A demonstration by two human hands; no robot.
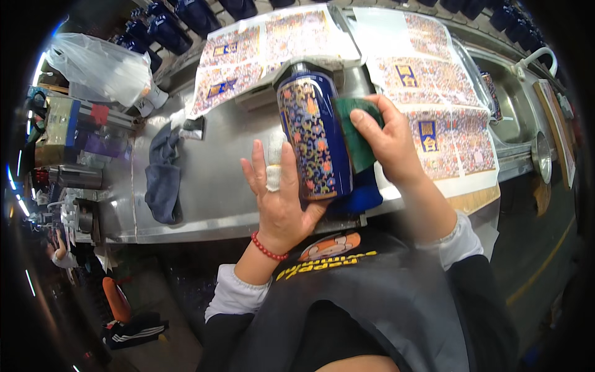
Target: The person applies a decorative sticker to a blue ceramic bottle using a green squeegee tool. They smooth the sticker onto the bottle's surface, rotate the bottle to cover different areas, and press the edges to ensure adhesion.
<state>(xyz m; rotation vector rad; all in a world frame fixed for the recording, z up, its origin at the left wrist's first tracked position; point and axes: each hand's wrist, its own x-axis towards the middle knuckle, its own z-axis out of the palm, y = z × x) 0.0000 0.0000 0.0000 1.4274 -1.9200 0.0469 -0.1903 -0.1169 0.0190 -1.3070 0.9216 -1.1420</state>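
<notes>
A dark blue bottle point(339, 155) with a floral decal down its near-left side lies tilted over the metal worktop, its neck pointing away from me. My left hand point(279, 211) is open along the bottle's left side, fingers stretched out and thumb by its base. A white wrap covers one of its fingers. Between the thumb and fingers of my right hand point(393, 139) is a flat green scraper point(354, 130), closed on from the right. The scraper's edge is against or very close to the bottle's right side. A bright blue piece point(362, 197) shows under the bottle's base.
Printed decal sheets point(427, 74) spread behind and right of the bottle. A grey-blue cloth point(164, 177) lies on the left worktop point(214, 161). Several dark blue bottles point(167, 31) stand along the back. A sink point(511, 115) and metal bowl point(541, 158) are at right, a plastic bag point(102, 65) at far left.
</notes>
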